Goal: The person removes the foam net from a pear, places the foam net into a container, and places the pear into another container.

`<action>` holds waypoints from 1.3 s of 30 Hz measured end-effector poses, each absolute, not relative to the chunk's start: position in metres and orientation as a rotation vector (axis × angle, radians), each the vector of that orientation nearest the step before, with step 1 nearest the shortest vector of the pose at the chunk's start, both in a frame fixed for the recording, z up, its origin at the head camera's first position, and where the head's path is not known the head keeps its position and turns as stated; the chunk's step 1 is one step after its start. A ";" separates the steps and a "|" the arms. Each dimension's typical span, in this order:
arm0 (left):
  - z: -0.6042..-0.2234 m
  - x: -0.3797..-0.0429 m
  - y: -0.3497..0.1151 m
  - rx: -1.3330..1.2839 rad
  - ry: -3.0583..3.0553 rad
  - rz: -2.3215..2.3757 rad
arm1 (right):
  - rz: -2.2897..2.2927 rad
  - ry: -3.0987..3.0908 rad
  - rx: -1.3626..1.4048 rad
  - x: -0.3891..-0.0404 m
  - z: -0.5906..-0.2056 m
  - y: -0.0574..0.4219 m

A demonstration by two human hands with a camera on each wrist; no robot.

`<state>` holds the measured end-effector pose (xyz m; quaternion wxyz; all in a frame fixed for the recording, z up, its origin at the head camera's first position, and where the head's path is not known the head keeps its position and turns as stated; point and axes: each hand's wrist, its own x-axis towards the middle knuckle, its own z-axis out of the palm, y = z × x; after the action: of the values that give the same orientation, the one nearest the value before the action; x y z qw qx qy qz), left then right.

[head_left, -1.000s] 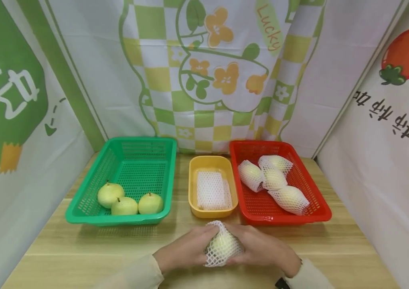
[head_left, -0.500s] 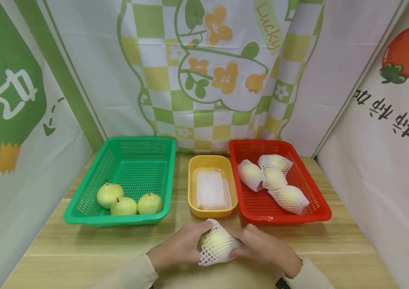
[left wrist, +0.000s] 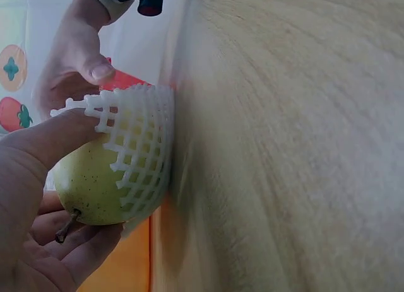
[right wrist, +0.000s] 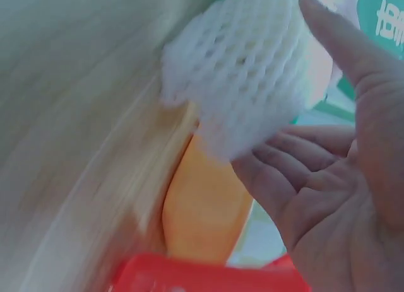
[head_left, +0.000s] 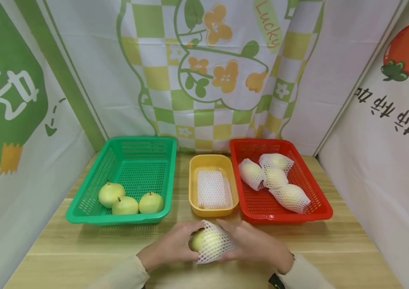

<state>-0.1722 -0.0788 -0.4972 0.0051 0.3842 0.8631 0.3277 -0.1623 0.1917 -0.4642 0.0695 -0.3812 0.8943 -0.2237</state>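
Note:
Low over the front of the table, a yellow-green pear (head_left: 196, 242) is partly covered by a white foam net (head_left: 216, 244). My left hand (head_left: 171, 247) holds the pear's bare left end, its thumb over the net's edge and fingers on the opposite side. In the left wrist view the pear's brown stem (left wrist: 66, 227) shows beyond the net. My right hand (head_left: 256, 245) grips the netted right end between thumb and fingers. The right wrist view shows its thumb and fingertips against the foam net (right wrist: 240, 71); the fruit beneath is mostly hidden.
At left stands a green basket (head_left: 82, 204) with three bare pears (head_left: 125, 205). A yellow tray (head_left: 193, 196) in the middle has flat foam nets (head_left: 211, 188) in it. Several netted pears (head_left: 291, 198) lie in the red basket (head_left: 320, 200) on the right.
Both hands have shifted a little left with the pear. The left hand has moved further out, and more of the pear's bare left end shows outside the net. The baskets are unchanged.

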 end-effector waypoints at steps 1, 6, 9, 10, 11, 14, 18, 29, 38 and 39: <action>-0.497 -0.172 -0.079 1.205 2.702 1.030 | -0.670 2.685 -1.148 -0.163 -0.464 0.188; -0.497 -0.172 -0.085 1.216 2.718 1.038 | -0.710 2.643 -1.135 -0.165 -0.464 0.176; -0.496 -0.171 -0.092 1.206 2.726 1.063 | -0.715 2.645 -1.172 -0.167 -0.463 0.174; -0.496 -0.171 -0.094 1.207 2.726 1.078 | -0.708 2.651 -1.191 -0.167 -0.462 0.174; -0.496 -0.170 -0.096 1.207 2.728 1.092 | -0.701 2.658 -1.214 -0.167 -0.462 0.175; -0.496 -0.169 -0.103 1.208 2.730 1.136 | -0.700 2.679 -1.248 -0.166 -0.460 0.178; -0.497 -0.167 -0.112 1.190 2.739 1.173 | -0.790 2.662 -1.192 -0.164 -0.456 0.185; -0.502 -0.162 -0.132 1.058 2.817 1.121 | -1.122 2.576 -0.849 -0.164 -0.412 0.212; -0.500 -0.161 -0.129 1.090 2.809 1.074 | -1.593 2.635 -0.480 -0.182 -0.392 0.186; -0.500 -0.161 -0.129 1.094 2.805 1.074 | -1.648 2.622 -0.445 -0.186 -0.391 0.181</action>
<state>-0.1612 -0.1286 -0.5004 -0.0275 0.3420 0.8772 0.3359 -0.1863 0.1814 -0.3910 0.0062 -0.1422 0.8380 -0.5268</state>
